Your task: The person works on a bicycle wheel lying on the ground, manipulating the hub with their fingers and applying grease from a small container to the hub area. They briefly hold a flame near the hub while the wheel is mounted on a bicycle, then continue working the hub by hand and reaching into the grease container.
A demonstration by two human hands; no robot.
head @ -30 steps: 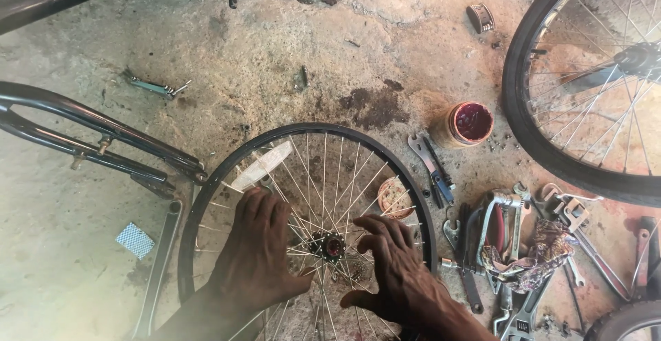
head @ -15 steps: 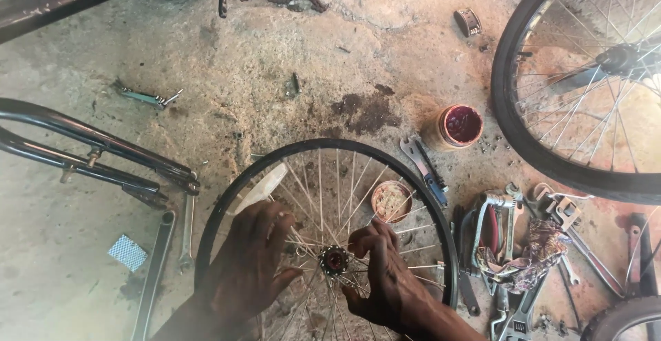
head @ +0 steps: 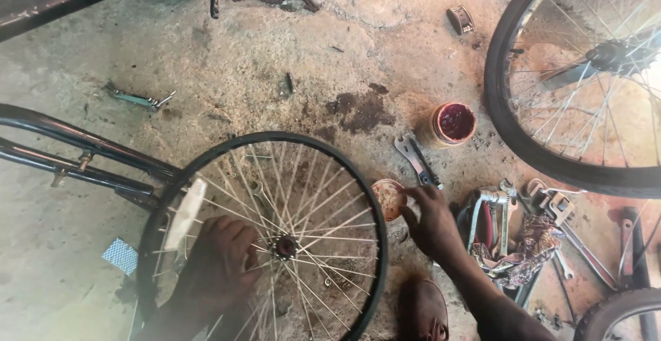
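The wheel (head: 268, 244) lies flat on the floor (head: 227, 59). My left hand (head: 220, 265) rests open on its spokes beside the hub (head: 284, 246), gripping nothing. My right hand (head: 428, 220) is off the rim's right side, fingers (head: 413, 196) at a small lid (head: 388, 198); grip cannot be told. A spanner (head: 416, 161) lies just beyond the lid.

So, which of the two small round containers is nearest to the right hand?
The shallow orange-brown dish beside the wheel rim; the right hand is at it. The red-filled tin stands farther away.
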